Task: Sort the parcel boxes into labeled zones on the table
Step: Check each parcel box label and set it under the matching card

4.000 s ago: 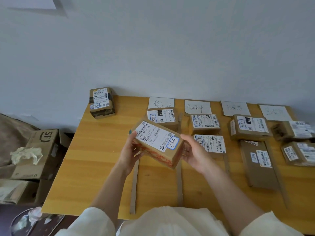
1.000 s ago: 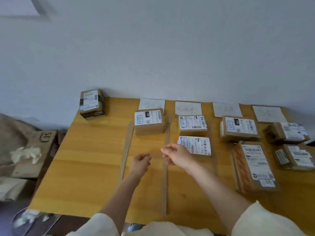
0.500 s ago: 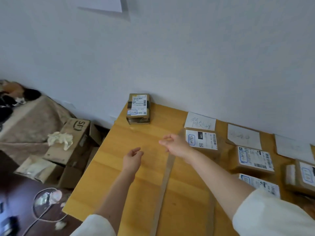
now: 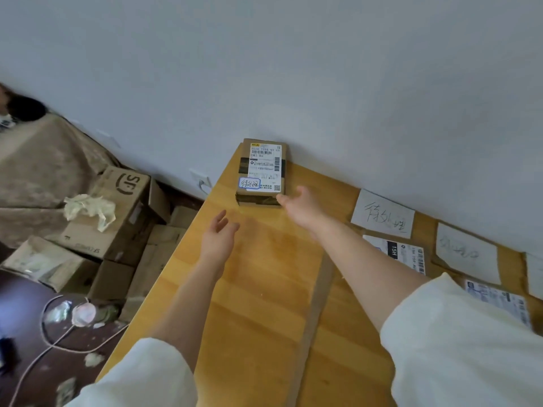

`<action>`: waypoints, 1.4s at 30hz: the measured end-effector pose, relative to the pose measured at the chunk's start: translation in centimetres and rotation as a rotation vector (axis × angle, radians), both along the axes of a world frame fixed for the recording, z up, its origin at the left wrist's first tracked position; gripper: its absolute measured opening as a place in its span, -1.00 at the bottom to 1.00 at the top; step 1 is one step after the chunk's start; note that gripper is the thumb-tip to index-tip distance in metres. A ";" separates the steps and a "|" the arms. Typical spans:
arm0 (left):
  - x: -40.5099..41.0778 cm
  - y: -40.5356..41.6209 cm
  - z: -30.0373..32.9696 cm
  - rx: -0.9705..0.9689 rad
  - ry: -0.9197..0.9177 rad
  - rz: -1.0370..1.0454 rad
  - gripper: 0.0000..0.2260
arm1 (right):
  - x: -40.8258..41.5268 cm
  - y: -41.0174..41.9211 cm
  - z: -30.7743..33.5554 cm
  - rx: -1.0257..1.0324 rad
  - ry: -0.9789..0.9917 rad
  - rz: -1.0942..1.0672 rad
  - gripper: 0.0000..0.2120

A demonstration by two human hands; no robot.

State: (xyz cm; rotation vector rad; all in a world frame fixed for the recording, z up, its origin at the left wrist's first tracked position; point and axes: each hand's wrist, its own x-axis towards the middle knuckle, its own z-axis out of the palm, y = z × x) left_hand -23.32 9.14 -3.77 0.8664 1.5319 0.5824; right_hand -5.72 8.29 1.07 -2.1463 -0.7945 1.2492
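The view has swung left since a second ago: the row of sorted parcels now crowds the frame's right edge, and the counter (image 4: 264, 289)'s far-left corner fills the middle. That turn brings the last unsorted parcel box (image 4: 262, 171) to centre stage. It lies flat at the counter's 11 o'clock corner, close to the wall, shipping label up, with a blue-outlined handwritten tag at its near-left.

Both hands, which hovered mid-counter a second earlier with nothing in them, now stretch toward that box. The right hand (image 4: 299, 208) is spread wide, fingertips at the box's near-right corner, at or just short of touching. The left hand (image 4: 219, 235) trails at the box's 7 o'clock, fingers loose and apart, holding nothing.

The first zone label (image 4: 383, 214) sits at the box's 4 o'clock, with one sorted parcel (image 4: 405, 254) just in front of it. The tag's handwriting looks like that label's, so this box probably belongs in the nearest zone; the lift has not yet begun.
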 end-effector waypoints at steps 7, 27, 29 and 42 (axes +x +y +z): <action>1.1 3.1 0.3 0.072 -0.068 -0.051 -0.46 | -0.6 2.6 -1.2 -0.005 0.034 -0.060 -0.35; -0.2 0.5 0.9 -0.048 -0.314 0.033 -0.61 | -2.2 0.0 -0.8 0.020 0.239 -0.189 -0.37; -0.5 -0.2 1.2 -0.053 -0.338 0.041 -0.60 | -2.4 -1.0 -0.7 0.003 0.259 -0.205 -0.07; -0.6 -9.1 3.5 -0.080 -0.377 0.005 -0.65 | -3.2 -12.5 0.3 0.080 0.451 -0.136 -0.04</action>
